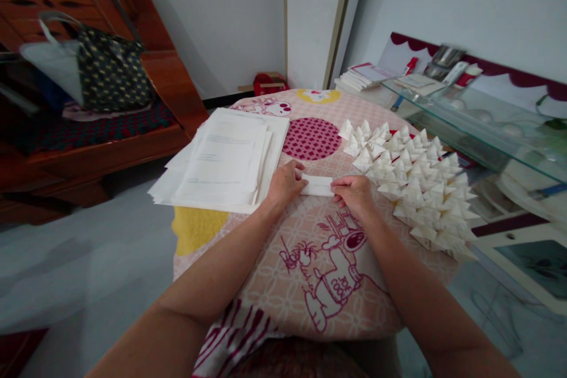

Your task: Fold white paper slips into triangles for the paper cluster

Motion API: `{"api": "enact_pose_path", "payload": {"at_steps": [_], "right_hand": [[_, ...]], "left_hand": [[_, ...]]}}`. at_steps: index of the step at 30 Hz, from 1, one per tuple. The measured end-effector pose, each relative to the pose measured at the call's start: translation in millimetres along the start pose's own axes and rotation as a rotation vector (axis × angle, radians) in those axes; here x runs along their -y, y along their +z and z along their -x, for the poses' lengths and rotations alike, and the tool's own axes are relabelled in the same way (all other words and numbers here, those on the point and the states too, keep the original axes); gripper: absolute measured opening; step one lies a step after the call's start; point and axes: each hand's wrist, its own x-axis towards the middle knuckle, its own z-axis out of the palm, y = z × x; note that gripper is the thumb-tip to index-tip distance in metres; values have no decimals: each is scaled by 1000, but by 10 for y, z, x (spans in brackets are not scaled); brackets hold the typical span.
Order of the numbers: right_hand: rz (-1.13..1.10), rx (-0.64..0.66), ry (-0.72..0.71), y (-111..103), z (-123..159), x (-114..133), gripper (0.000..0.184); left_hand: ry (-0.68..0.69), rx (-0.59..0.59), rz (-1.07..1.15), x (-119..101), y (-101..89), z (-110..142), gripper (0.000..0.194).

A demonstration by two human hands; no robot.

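A narrow strip of folded white paper lies across the middle of the cloth-covered table, held at both ends. My left hand grips its left end, with thumb and fingers closed on the edge. At the right end, my right hand pinches the paper between thumb and fingers. Left of my hands is a loose stack of white paper sheets, the top one faintly printed. To the right stand rows of pointed folded-paper pieces, set close together.
The patterned tablecloth covers a rounded table. A glass shelf with books and containers borders it on the right. Beyond the table's left side stands a wooden bench carrying a dotted bag. A red item rests behind the table.
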Motion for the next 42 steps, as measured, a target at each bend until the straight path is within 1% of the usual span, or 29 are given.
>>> {"api": "enact_pose_path", "payload": {"at_steps": [4,11,22,27,31,35,38,40,42], "right_hand": [[32,-21,5,12,16,25,16],[96,-15,14,4,33,59,24],[133,-7,25,13,27,78,25],[140,-13,39,23,27,111,26],[144,-13,27,29,16,101,27],[173,-11,6,31,0,89,26],[185,-9,2,34,-5,93,26],[176,-13,-4,37,-6,98,25],[169,-20,1,41,-9,99,23]], "left_hand": [[-8,-3,-16,-19,-3,3,36],[-24,-2,-31,-39,-6,1,35],[-55,-4,-31,-18,4,-31,37],[-50,-3,-19,-9,4,-40,38],[-34,-11,-58,-21,7,-26,39],[38,-23,-112,7,36,-14,38],[187,-66,-121,40,70,-31,38],[299,-28,-100,49,88,-54,33],[375,57,-71,44,99,-72,29]]}}
